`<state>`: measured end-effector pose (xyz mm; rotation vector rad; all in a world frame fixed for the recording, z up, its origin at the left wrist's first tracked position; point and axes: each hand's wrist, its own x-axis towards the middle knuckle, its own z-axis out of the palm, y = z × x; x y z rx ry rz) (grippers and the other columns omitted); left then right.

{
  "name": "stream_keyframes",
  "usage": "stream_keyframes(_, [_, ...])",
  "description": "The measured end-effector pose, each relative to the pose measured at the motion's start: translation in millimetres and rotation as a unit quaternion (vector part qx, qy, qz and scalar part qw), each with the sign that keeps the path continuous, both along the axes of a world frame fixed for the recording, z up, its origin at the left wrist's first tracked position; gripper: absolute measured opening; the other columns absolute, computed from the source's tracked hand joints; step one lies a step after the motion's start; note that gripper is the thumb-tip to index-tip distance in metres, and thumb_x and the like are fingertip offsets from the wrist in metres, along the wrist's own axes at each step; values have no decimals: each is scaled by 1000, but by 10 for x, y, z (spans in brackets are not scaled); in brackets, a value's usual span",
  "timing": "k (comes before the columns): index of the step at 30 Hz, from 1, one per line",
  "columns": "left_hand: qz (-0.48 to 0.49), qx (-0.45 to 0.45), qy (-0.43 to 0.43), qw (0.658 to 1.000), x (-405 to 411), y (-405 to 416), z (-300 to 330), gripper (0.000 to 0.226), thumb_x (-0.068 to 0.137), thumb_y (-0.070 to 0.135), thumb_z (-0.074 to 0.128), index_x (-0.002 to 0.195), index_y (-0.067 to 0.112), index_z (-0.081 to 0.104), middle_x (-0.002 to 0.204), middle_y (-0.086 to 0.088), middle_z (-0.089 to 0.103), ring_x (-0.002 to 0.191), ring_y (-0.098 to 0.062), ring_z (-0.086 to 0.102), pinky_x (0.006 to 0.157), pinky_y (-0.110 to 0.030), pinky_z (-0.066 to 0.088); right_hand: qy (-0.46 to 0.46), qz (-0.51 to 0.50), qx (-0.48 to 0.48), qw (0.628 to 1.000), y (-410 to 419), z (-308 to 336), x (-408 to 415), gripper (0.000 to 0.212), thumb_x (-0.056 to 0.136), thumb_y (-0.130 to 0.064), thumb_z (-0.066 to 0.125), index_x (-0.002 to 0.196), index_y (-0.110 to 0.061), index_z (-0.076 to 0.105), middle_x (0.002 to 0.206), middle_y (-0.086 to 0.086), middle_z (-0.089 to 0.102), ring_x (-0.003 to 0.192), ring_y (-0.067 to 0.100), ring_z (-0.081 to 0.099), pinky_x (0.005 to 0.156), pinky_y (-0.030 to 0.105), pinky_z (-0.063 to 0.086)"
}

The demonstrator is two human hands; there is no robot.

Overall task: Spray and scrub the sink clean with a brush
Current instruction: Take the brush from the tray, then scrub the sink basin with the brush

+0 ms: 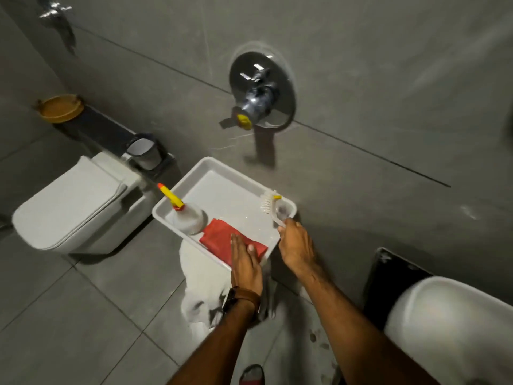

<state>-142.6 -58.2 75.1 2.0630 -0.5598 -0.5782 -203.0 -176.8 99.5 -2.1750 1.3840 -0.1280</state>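
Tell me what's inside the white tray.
The white tray holds a spray bottle, a red cloth under the left hand, and a brush in the right hand's grip. Anything beneath the cloth is hidden.

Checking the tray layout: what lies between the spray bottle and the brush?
Bare tray floor between bottle and brush, seen in the head view.

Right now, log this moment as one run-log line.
right hand: gripping brush | left hand: flat on red cloth | spray bottle: in tray | sink: untouched
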Motion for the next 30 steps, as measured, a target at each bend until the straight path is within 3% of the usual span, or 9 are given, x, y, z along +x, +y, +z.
stream_keyframes(5, [-70, -33, 10, 997, -799, -110, 260, 54, 107, 24, 30, 156, 3, 19, 165, -11, 16, 153, -19, 14, 122, -22, 8, -20, -39, -40, 998, 185, 409, -880, 31, 108, -28, 41, 118, -8, 64, 117, 17, 66, 107, 39, 65, 83, 43, 50])
stream_keyframes(11, [-157, -31, 15, 987, -1798, -95, 472, 54, 108, 29, 26, 156, 7, 18, 166, -7, 16, 154, -17, 14, 125, -32, 12, -9, -102, -74, 992, 412, 708, -1954, 35, 110, -29, 35, 115, -13, 66, 112, 12, 69, 102, 33, 68, 78, 38, 51])
stream_keyframes(20, [-269, -2, -23, 963, -2776, 35, 578, 55, 107, 30, 28, 157, 7, 19, 165, -8, 20, 153, -19, 18, 124, -29, 13, -7, -189, -103, 976, 844, 865, -3276, 36, 109, -28, 34, 124, -17, 65, 116, 12, 70, 108, 33, 67, 88, 41, 52])
stream_keyframes(25, [-325, 2, -40, 945, -2984, 104, 445, 58, 103, 9, 39, 156, 0, 17, 162, -17, 23, 150, -31, 25, 123, -35, 18, 50, -222, -60, 972, 1112, 716, -4176, 30, 103, -24, 46, 123, -18, 67, 114, 13, 72, 110, 35, 66, 89, 42, 51])
stream_keyframes(30, [-313, 8, -64, 947, -2996, 87, 383, 79, 86, -11, 41, 158, 14, 19, 163, -8, 26, 146, -29, 32, 121, -39, 26, 134, -327, 46, 934, 1288, 406, -5066, 29, 102, -26, 49, 117, -11, 68, 118, 15, 73, 113, 34, 68, 90, 39, 53])
